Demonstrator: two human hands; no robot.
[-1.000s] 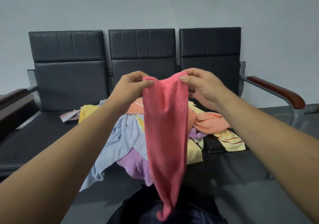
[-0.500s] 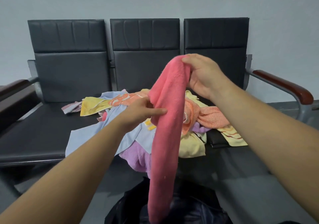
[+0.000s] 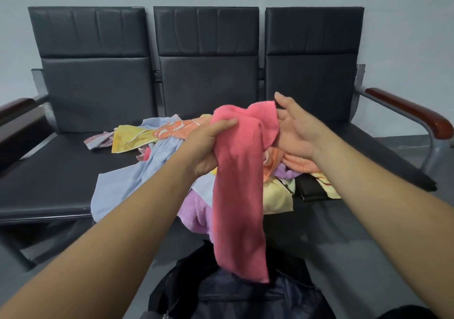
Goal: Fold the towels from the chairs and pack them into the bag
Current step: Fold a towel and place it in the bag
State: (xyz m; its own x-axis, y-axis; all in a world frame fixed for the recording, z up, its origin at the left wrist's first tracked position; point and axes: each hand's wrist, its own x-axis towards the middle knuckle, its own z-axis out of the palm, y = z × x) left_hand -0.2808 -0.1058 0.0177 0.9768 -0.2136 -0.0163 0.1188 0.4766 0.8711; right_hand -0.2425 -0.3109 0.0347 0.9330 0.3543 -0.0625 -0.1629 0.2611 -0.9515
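Observation:
A pink towel (image 3: 237, 195) hangs in a long doubled strip in front of me. My left hand (image 3: 208, 146) grips it near the top, with the fingers wrapped over the fold. My right hand (image 3: 294, 128) is beside the towel's upper corner, palm and straight fingers against the cloth. The towel's lower end dangles over a dark open bag (image 3: 235, 294) on the floor. A heap of towels (image 3: 157, 151) in blue, yellow, orange and purple lies on the middle seat of the black chairs (image 3: 206, 72).
The bench has three black seats with wooden armrests, a left armrest (image 3: 14, 107) and a right armrest (image 3: 412, 112). The left seat (image 3: 44, 176) holds only towel edges. A grey wall stands behind, and grey floor (image 3: 344, 245) surrounds the bag.
My left hand let go of the top edge, dropped, then closed round the towel's middle. My right hand lowered the top end and its fingers straightened. The towel now hangs doubled over.

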